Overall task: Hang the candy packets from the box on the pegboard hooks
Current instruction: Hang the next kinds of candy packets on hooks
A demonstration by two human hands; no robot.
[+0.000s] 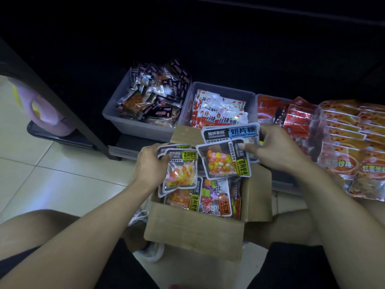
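Two candy packets (224, 159) in each hand (275, 149)

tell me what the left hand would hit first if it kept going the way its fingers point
Likely the candy packet held by the right hand; the left hand points rightward over the box, though depth is unclear.

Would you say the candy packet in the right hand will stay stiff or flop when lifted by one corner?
Probably floppy: the candy packet is a thin, glossy film pouch, tilted in the right hand. Its loose candies would likely shift downward. The shiny film may be slippery, so a firm grip helps.
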